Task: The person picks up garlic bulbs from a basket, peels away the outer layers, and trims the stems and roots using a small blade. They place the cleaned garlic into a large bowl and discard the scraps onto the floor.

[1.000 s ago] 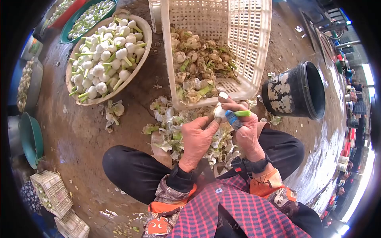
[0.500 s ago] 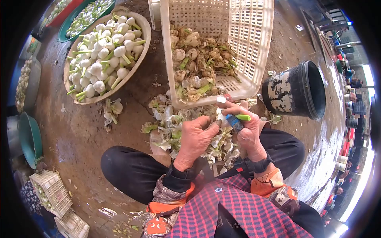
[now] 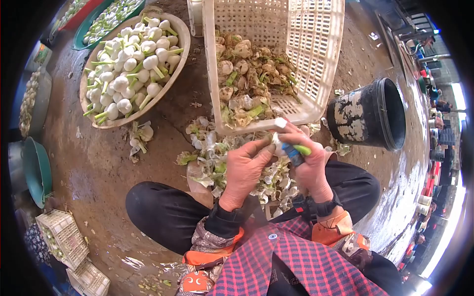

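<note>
My right hand (image 3: pixel 310 165) is closed around a garlic bulb (image 3: pixel 277 143), whose cut green stem (image 3: pixel 302 149) sticks out to the right between the fingers. A blue-wrapped object (image 3: pixel 293 154), perhaps a knife handle, sits in the same hand; the rest of it is hidden. White tape covers one right fingertip. My left hand (image 3: pixel 247 170) has its thumb and forefinger pinched at the left side of the bulb. Beneath both hands lies a heap of papery garlic peelings (image 3: pixel 222 158). Ahead stands a tilted white plastic crate (image 3: pixel 276 126) with unpeeled garlic (image 3: pixel 247 69) inside.
A round basin (image 3: pixel 185 47) at upper left is heaped with cleaned white garlic (image 3: pixel 131 64). To the right a black bucket (image 3: pixel 365 116) lies tipped. Green basins (image 3: pixel 37 172) and small white crates (image 3: pixel 64 237) stand at left. People sit along the far right.
The right hand has turned slightly and the green stem now points a little lower. Left fingertips have moved slightly right and up against the bulb. The camera view has shifted slightly.
</note>
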`<state>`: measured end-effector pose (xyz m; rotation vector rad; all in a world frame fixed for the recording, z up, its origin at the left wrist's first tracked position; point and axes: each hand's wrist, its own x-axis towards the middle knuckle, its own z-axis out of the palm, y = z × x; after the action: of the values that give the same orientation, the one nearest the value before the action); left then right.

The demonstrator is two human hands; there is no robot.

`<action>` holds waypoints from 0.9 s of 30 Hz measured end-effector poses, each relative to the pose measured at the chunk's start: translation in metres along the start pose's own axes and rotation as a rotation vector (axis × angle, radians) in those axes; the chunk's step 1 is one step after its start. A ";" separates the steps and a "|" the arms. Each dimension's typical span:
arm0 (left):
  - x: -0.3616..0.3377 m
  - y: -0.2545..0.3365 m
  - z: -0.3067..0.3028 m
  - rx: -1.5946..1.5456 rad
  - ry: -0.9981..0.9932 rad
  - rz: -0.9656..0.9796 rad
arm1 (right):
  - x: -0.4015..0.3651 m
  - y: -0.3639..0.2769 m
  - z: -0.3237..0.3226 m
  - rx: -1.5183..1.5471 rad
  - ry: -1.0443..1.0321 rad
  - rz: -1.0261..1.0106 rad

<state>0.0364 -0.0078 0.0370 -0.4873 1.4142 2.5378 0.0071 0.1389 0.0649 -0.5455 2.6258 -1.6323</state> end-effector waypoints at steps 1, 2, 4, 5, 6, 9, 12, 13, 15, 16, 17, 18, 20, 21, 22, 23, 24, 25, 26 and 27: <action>0.002 -0.003 -0.005 0.155 -0.038 0.047 | 0.004 -0.004 -0.003 -0.156 -0.067 -0.115; 0.003 -0.002 -0.008 0.197 -0.055 0.045 | 0.003 -0.004 -0.002 -0.178 -0.080 -0.128; 0.004 0.001 -0.013 0.281 -0.086 0.043 | 0.003 -0.004 -0.001 -0.218 -0.108 -0.160; 0.004 0.000 -0.014 0.319 -0.077 0.105 | 0.002 -0.002 0.001 -0.235 -0.107 -0.155; 0.004 -0.003 -0.014 0.359 -0.070 0.167 | -0.001 0.000 0.004 -0.220 -0.061 -0.136; 0.008 -0.014 -0.012 0.519 0.038 0.392 | -0.010 0.003 0.018 -0.133 0.087 -0.050; 0.009 -0.016 -0.007 0.232 0.075 0.216 | -0.014 0.002 0.021 0.334 0.238 0.233; 0.008 -0.012 -0.004 0.057 0.066 0.088 | -0.010 0.006 0.021 0.578 0.331 0.310; 0.010 -0.007 -0.008 -0.080 0.133 -0.020 | -0.003 0.010 0.016 0.886 0.433 0.417; 0.012 -0.012 -0.012 -0.114 0.138 0.017 | -0.002 0.013 0.012 0.914 0.417 0.415; 0.013 -0.016 -0.013 -0.079 0.115 0.078 | -0.002 0.018 0.010 0.941 0.400 0.414; 0.013 -0.017 -0.014 -0.042 0.096 0.137 | -0.002 0.021 0.008 0.970 0.381 0.415; 0.011 -0.018 -0.015 0.012 0.064 0.173 | -0.001 0.023 0.011 0.843 0.387 0.396; 0.007 -0.012 -0.012 0.028 0.052 0.147 | -0.001 0.027 0.012 0.764 0.365 0.354; 0.004 -0.007 -0.008 0.045 0.040 0.122 | -0.001 0.029 0.014 0.686 0.342 0.311; 0.004 -0.006 -0.002 0.011 0.064 0.135 | -0.002 0.029 0.016 0.587 0.301 0.286; 0.005 -0.006 -0.003 0.029 0.065 0.117 | 0.000 0.021 0.019 0.488 0.260 0.261; 0.006 -0.008 -0.005 0.047 0.066 0.097 | 0.000 0.014 0.022 0.388 0.219 0.235; 0.008 -0.011 -0.007 0.064 0.066 0.079 | 0.000 0.009 0.026 0.317 0.225 0.228; 0.009 -0.012 -0.008 0.075 0.076 0.090 | 0.001 0.004 0.030 0.246 0.232 0.218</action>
<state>0.0334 -0.0084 0.0199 -0.5239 1.5855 2.5491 0.0104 0.1142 0.0482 -0.0628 2.4624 -2.0063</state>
